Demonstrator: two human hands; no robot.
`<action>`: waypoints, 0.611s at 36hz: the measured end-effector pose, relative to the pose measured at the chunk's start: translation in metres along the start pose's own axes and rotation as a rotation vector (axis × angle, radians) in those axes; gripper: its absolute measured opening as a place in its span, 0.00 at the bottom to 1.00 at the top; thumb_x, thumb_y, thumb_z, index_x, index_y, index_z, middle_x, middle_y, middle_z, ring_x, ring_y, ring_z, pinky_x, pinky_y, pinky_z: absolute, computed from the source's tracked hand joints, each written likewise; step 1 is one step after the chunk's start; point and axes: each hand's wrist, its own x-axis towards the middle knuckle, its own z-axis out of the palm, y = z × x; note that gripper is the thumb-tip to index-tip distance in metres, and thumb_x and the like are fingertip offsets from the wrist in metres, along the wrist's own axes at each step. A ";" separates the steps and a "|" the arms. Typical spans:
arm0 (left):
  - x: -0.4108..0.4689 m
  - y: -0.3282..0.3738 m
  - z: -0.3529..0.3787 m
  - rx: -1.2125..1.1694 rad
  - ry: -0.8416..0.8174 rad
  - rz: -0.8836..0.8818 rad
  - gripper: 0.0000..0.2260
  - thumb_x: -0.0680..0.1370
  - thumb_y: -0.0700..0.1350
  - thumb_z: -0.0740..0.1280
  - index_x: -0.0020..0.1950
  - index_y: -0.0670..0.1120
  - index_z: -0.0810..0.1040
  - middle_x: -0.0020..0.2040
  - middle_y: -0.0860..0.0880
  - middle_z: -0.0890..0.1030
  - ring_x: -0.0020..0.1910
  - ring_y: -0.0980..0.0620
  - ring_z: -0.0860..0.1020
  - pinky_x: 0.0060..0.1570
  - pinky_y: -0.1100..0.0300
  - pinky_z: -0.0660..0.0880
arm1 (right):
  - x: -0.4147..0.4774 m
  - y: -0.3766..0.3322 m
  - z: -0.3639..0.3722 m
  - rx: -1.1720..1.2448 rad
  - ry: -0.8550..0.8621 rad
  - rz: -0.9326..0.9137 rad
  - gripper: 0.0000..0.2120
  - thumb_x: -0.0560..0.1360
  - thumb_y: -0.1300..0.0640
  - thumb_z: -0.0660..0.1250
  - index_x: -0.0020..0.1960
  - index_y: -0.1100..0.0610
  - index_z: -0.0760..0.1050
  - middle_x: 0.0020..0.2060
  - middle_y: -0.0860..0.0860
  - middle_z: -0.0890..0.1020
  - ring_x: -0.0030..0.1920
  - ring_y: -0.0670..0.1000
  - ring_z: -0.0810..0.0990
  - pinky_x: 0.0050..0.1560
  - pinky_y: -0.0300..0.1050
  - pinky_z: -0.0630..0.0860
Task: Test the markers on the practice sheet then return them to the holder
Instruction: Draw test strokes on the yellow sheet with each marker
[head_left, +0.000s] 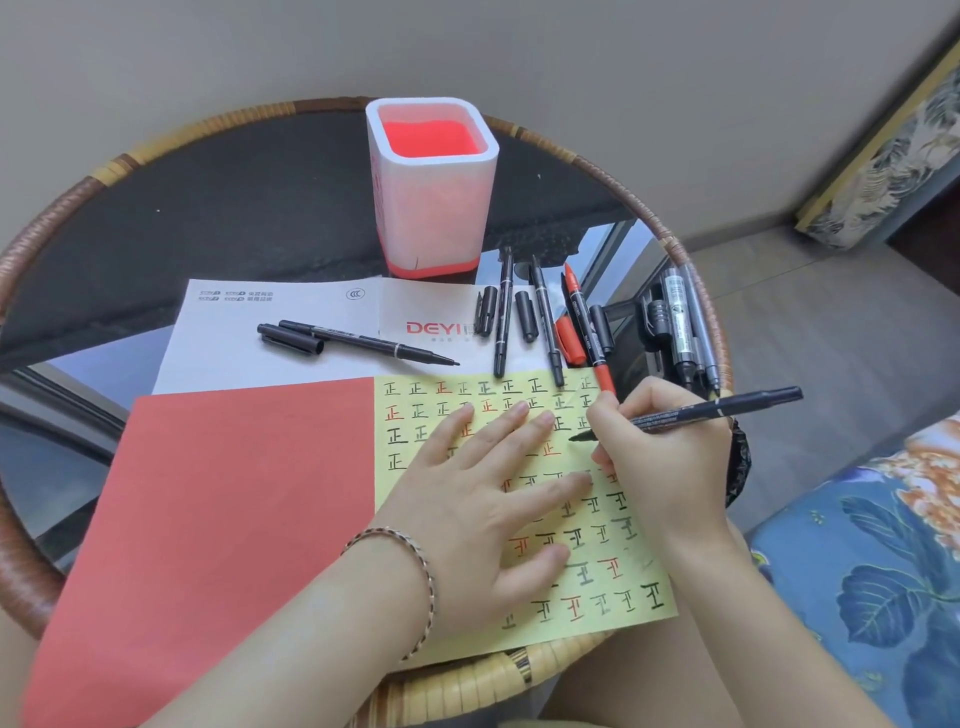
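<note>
Yellow practice sheet (597, 545) with black and red characters beside red paper (208, 519).

Beige wall (571, 62), rattan-rimmed glass table (47, 228), floral cushion (883, 571)

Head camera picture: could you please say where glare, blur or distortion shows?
Head view: the wide lens bows the round rattan-rimmed glass table, corners smear; its dark top reflects a window; the yellow practice sheet and the black marker in the right hand look sharp.
</note>
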 end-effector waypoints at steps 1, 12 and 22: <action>0.000 0.000 0.000 -0.002 0.000 0.000 0.20 0.71 0.61 0.56 0.62 0.63 0.70 0.69 0.48 0.71 0.69 0.49 0.67 0.65 0.48 0.53 | 0.000 -0.001 0.000 -0.002 -0.003 -0.002 0.14 0.69 0.62 0.68 0.28 0.66 0.70 0.23 0.62 0.78 0.19 0.40 0.73 0.28 0.37 0.70; 0.000 -0.001 0.000 -0.027 -0.009 0.003 0.20 0.72 0.61 0.55 0.63 0.63 0.71 0.70 0.48 0.69 0.70 0.48 0.65 0.65 0.47 0.54 | 0.001 0.000 0.001 -0.028 -0.005 -0.027 0.13 0.68 0.62 0.68 0.27 0.64 0.71 0.20 0.57 0.77 0.20 0.41 0.74 0.29 0.38 0.71; 0.000 0.000 0.000 -0.031 -0.001 0.002 0.20 0.72 0.61 0.56 0.63 0.63 0.71 0.69 0.48 0.70 0.69 0.49 0.66 0.64 0.47 0.54 | 0.002 0.004 0.000 -0.050 0.019 -0.039 0.14 0.68 0.61 0.68 0.26 0.62 0.70 0.19 0.55 0.77 0.21 0.43 0.73 0.34 0.41 0.71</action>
